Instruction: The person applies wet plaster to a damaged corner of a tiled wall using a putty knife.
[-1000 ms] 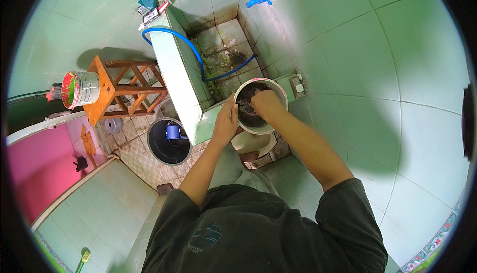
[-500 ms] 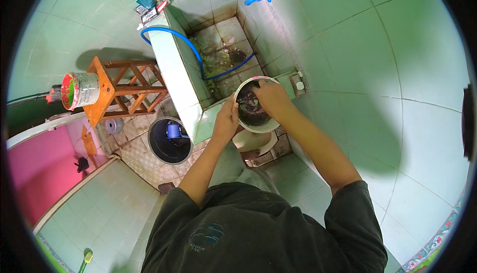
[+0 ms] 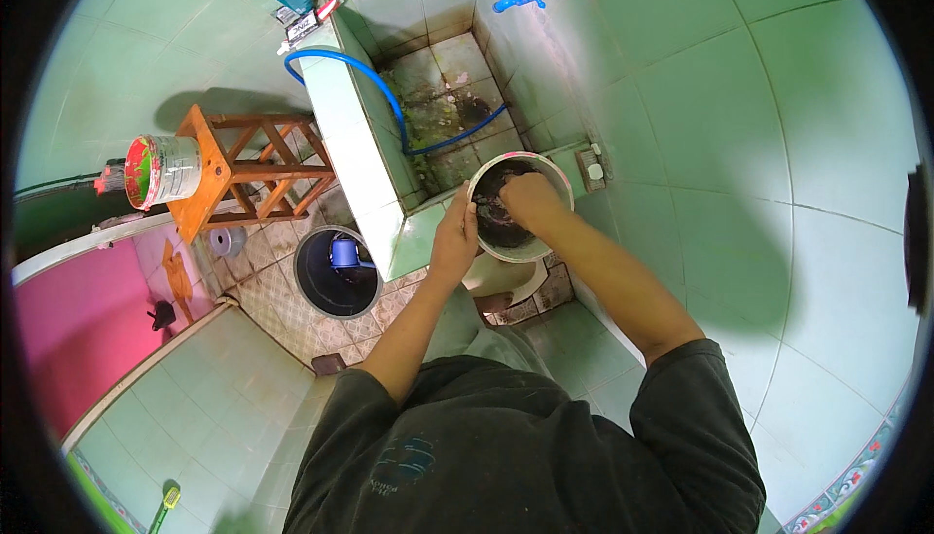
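- Holding the round bucket (image 3: 563, 182) at its left side is the left hand (image 3: 455, 242). Its fingers and thumb are pinched on the rim, and the bucket is between them.
- Inside the bucket is the right hand (image 3: 530, 201). It is in past the fingers, so I cannot tell if they are apart, together or gripping something.
- The bucket is in front of the person, over the end of the low green tiled ledge (image 3: 416, 232). I cannot tell if it rests on it. A small soap dish (image 3: 591, 166) is just beside it on the right.
- It looks like hard plastic, so I think it is stiff and would not break easily. It may be light by itself, but heavier with what is in it.
- Wet hands could make it slippery. The rim looks like the best place to hold, with one hand on each side, or one hand under the bottom.
- The bucket looks pale and creamy outside, with pink marks on the top edge. Inside it is very dark, with some paler, pinkish patches.
- A blue hose (image 3: 391, 96) lies beyond it. To the left, a dark tub (image 3: 338, 314) has a blue dipper (image 3: 344, 253) in it.
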{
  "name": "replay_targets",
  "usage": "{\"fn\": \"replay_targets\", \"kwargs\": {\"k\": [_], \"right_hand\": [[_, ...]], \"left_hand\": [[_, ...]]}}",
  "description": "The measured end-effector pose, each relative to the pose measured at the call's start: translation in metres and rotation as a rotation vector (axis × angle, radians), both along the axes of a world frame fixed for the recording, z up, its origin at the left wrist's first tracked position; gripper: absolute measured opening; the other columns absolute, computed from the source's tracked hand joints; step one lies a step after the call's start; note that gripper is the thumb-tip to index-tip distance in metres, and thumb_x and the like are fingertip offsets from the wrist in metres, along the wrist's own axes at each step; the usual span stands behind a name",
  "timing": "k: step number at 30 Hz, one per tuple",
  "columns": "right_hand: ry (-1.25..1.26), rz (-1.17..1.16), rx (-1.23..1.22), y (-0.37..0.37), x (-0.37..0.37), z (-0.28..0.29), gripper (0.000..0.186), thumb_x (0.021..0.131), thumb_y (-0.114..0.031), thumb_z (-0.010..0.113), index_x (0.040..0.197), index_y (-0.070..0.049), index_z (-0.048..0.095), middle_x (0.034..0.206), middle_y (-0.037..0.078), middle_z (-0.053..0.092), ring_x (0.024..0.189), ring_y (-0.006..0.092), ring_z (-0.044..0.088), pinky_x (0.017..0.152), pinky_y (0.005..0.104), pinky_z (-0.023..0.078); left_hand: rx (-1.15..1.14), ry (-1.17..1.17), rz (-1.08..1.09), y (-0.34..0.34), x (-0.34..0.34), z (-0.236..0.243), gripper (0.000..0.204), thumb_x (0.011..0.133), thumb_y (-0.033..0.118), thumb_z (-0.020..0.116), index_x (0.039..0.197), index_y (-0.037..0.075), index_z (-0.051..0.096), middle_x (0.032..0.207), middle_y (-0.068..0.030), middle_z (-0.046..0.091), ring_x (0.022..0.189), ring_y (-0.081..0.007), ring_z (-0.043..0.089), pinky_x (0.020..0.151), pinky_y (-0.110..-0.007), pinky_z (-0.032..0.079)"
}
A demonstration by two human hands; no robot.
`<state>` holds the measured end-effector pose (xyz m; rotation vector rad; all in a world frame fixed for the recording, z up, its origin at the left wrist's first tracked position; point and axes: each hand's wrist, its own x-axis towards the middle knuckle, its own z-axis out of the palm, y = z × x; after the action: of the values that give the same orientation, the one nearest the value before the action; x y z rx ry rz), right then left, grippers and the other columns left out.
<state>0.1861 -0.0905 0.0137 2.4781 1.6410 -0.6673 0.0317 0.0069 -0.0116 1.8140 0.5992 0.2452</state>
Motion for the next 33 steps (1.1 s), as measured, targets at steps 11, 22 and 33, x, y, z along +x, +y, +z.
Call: {"fn": "replay_targets", "kwargs": {"k": [11,22,33], "right_hand": [[0.181,-0.377,-0.104,-0.025,0.016,-0.003,0.02,0.086,-0.019,0.065,0.098,-0.006,0.074,0.093,0.018,0.073,0.09,0.0333,0.07,0.08,0.0439,0.056],[1.088,-0.997,0.182,-0.114,0.024,0.074,0.033,0.099,-0.033,0.059,0.122,-0.01,0.068,0.076,0.002,0.067,0.054,0.0048,0.05,0.047,0.0219,0.038],[1.386,-1.211,1.055,-0.223,-0.088,0.215,0.034,0.102,-0.028,0.056,0.128,-0.006,0.061,0.081,0.004,0.063,0.063,0.0051,0.052,0.053,0.0185,0.039]], "left_hand": [[0.02,-0.048,0.008,0.001,-0.004,0.003,0.038,0.106,0.021,0.044,0.137,0.0,0.05,0.129,-0.0253,0.059,0.121,-0.0378,0.057,0.102,-0.039,0.044],[-0.033,0.004,-0.032,0.008,-0.002,-0.009,0.044,0.106,0.028,0.043,0.139,-0.001,0.05,0.137,-0.0224,0.055,0.13,-0.0337,0.052,0.11,-0.037,0.038],[0.3,-0.249,0.034,0.097,-0.024,-0.096,0.034,0.102,0.019,0.047,0.125,-0.003,0.058,0.128,-0.0159,0.059,0.116,-0.0286,0.056,0.101,-0.035,0.044]]}}
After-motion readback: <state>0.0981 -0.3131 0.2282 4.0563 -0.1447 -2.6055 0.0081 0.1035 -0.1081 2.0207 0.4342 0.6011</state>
